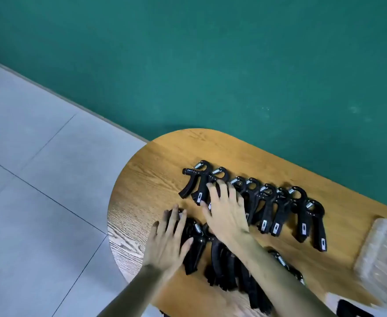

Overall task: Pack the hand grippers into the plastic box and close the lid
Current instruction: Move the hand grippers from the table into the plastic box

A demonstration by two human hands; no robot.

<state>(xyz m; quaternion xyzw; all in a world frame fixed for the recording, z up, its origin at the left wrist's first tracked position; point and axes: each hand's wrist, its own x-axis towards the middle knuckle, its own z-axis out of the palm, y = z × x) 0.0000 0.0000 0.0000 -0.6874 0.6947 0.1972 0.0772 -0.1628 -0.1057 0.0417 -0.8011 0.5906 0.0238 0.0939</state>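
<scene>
Several black hand grippers with steel springs lie in two rows on a wooden table (146, 179). The far row (277, 211) runs from the leftmost gripper (193, 181) to the right. The near row (220, 255) is partly hidden under my arms. My right hand (226, 211) lies flat, fingers spread, over the left part of the far row. My left hand (167, 241) rests with spread fingers on the left end of the near row. Neither hand is closed around a gripper. The clear plastic box (384, 255) sits at the table's right edge, blurred.
The table has a rounded left end, and beyond it is grey tiled floor (34, 179). A green wall (210, 65) stands behind the table. A dark object on something white (352, 310) shows at the bottom right corner.
</scene>
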